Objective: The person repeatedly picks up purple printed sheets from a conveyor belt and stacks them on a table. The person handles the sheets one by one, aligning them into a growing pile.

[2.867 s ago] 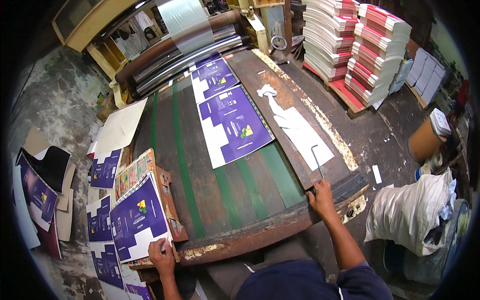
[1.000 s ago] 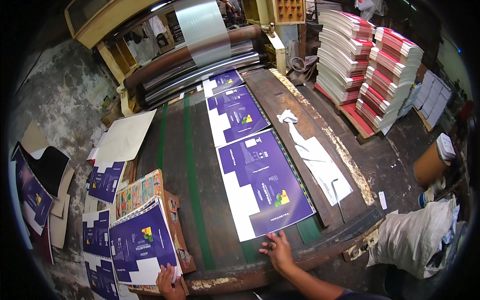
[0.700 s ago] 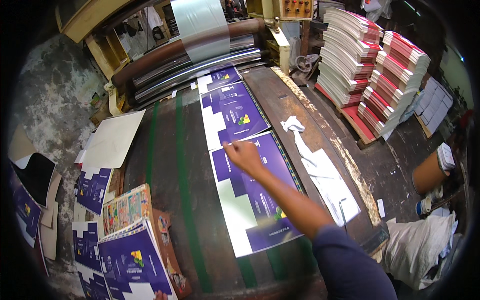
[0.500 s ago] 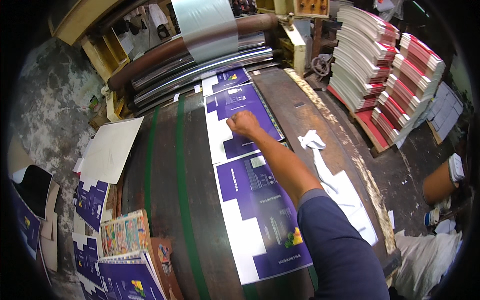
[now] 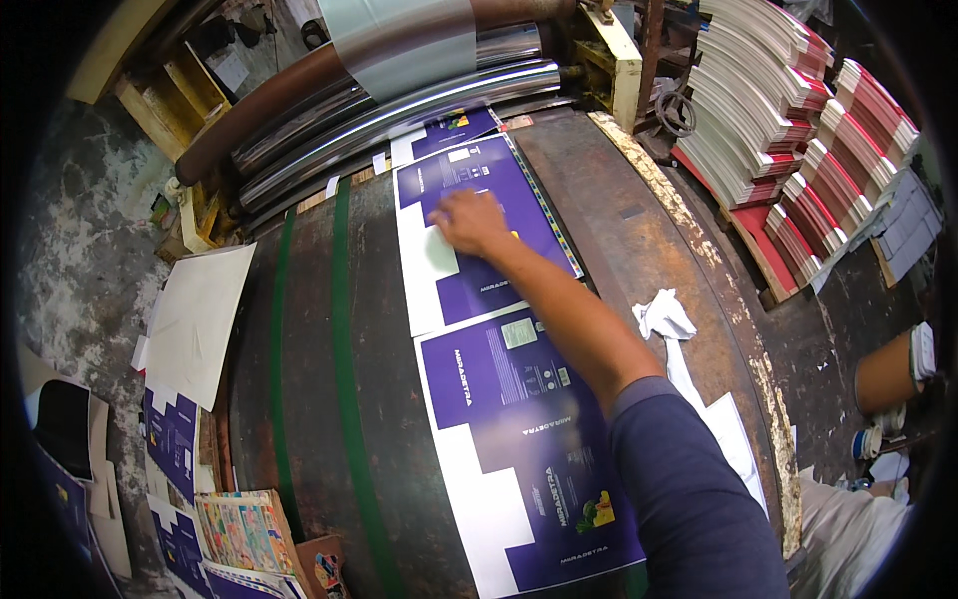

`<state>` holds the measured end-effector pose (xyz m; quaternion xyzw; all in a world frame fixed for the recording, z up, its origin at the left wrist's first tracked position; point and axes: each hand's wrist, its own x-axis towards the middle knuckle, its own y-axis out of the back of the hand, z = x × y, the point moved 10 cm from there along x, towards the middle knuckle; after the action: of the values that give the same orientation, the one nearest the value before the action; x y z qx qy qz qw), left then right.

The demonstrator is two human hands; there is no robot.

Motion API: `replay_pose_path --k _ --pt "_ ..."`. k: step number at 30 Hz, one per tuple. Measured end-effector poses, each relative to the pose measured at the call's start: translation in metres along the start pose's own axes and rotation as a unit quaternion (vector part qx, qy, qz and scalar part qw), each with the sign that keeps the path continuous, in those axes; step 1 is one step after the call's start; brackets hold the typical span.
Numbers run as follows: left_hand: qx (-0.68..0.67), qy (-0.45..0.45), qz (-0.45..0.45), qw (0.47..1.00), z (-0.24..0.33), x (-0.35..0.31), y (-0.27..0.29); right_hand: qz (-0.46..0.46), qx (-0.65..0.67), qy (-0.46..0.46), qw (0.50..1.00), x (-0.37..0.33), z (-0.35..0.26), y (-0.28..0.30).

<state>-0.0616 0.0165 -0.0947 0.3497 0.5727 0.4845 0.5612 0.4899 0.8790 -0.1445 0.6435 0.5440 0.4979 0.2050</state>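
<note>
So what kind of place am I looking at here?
Most likely a print finishing or laminating workshop. A clear film web runs over shiny steel rollers, purple printed carton sheets lie along the feed table under the right hand, and tall stacks of printed sheets stand alongside.

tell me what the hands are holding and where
Nothing is gripped. The right hand lies flat, palm down, on the middle of the far purple sheet on the table. The left hand is out of view.

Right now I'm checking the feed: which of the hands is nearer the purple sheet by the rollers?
Right. The right hand lies flat on the purple sheet just before the rollers. The left hand is out of view.
</note>
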Motion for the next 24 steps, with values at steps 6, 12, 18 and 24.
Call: replay_pose_path --k 6,12,18,24 --pt "-0.058 -0.067 0.05 0.995 0.05 0.024 0.036 -0.188 -0.188 -0.233 0.935 -0.017 0.047 -0.012" --pt "-0.007 -0.122 0.101 0.987 0.07 0.038 0.039 -0.058 -0.17 -0.066 0.981 -0.077 -0.037 0.047" --pt "-0.028 -0.162 0.231 0.959 0.11 0.048 0.08 -0.253 -0.114 0.056 0.959 -0.28 -0.128 0.063" --pt "-0.423 -0.08 0.29 0.855 0.053 0.059 0.083 -0.078 0.065 -0.189 0.977 -0.406 -0.129 0.202"
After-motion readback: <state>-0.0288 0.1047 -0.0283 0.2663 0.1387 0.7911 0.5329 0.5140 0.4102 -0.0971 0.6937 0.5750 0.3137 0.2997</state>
